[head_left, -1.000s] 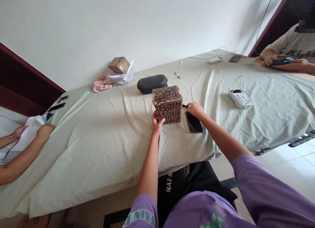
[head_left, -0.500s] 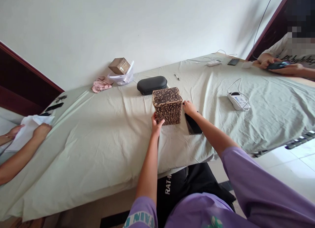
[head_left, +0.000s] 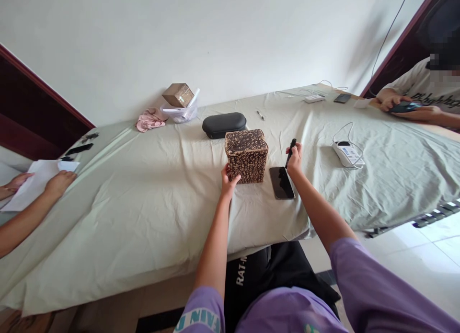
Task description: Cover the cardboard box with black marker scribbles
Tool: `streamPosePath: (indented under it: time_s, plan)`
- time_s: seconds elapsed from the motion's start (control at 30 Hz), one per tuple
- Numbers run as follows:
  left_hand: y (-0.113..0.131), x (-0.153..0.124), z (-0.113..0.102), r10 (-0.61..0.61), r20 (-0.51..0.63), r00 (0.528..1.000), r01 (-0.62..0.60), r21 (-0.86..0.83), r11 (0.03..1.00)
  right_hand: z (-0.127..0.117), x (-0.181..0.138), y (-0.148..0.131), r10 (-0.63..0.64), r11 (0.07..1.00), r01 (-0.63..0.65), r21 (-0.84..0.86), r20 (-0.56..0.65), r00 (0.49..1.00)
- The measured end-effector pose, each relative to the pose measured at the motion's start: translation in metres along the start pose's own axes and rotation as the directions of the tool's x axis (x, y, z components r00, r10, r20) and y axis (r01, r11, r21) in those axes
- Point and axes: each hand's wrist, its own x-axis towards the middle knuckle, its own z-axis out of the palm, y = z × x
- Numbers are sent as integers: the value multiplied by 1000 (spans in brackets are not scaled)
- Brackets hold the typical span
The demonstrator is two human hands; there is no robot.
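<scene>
A brown patterned box (head_left: 247,154) stands upright on the pale green cloth (head_left: 151,199) covering the table. My left hand (head_left: 228,178) rests against the box's lower left corner, fingers on its side. My right hand (head_left: 294,161) is lifted a little to the right of the box and is closed on a short black pen-like stick (head_left: 291,150) that points upward. Just below that hand a black phone (head_left: 281,182) lies flat on the cloth, screen up.
Behind the box lies a black oval case (head_left: 224,125). A cardboard box on a plastic bag (head_left: 178,101) and pink cloth (head_left: 150,121) sit by the wall. A white corded device (head_left: 347,153) lies right. Another person's hands (head_left: 53,183) hold paper at left; a third person holds a phone (head_left: 403,106) far right.
My right hand picked the black stick up from beside the box and raised it, moving right off the phone. My left hand stayed on the box.
</scene>
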Motion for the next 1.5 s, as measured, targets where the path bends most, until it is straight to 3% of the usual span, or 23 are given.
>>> streamPosePath:
  time_s: [0.47,0.83,1.17,1.5]
  plan:
    - [1,-1,-2,7,13,1000,-7,17,1000,1,-17,-26,62,986,-66,152,26,998]
    - [-2,0,-3,8,13,1000,-8,13,1000,6,-15,-26,48,994,-55,95,73,996]
    - [-12,3,-5,21,-1,1000,-21,20,1000,4,-5,-23,73,994,-91,55,263,962]
    - [-15,5,-5,23,-8,1000,-23,16,1000,9,-6,-20,23,999,-32,29,270,963]
